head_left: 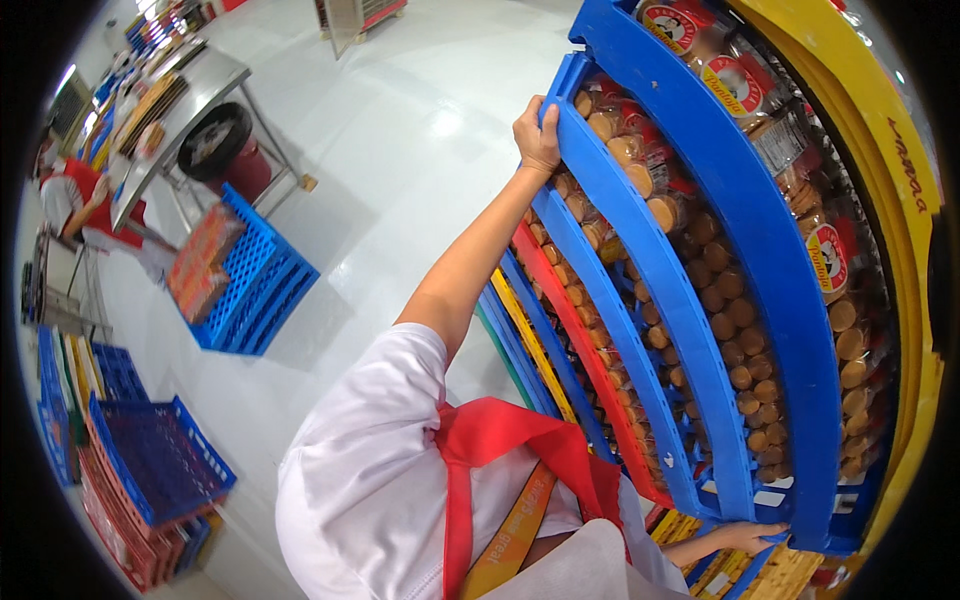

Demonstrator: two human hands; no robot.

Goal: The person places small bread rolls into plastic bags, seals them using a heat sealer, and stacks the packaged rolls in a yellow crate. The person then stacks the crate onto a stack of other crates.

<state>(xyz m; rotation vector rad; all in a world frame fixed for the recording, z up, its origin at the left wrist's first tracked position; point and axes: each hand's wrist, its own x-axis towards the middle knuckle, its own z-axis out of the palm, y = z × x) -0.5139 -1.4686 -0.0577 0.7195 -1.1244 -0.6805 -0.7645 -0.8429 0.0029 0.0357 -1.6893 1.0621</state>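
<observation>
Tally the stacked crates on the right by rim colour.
Blue crates: 4
Yellow crates: 2
Red crate: 1
Green crate: 1
Total: 8 rims showing; lower ones may be hidden. The left hand grips one blue rim.

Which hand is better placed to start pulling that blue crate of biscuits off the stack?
Right, probably. The right hand grips the near end of the blue crate, close to the body. The left hand holds the far corner with the arm fully stretched, so it has little pull left.
</observation>
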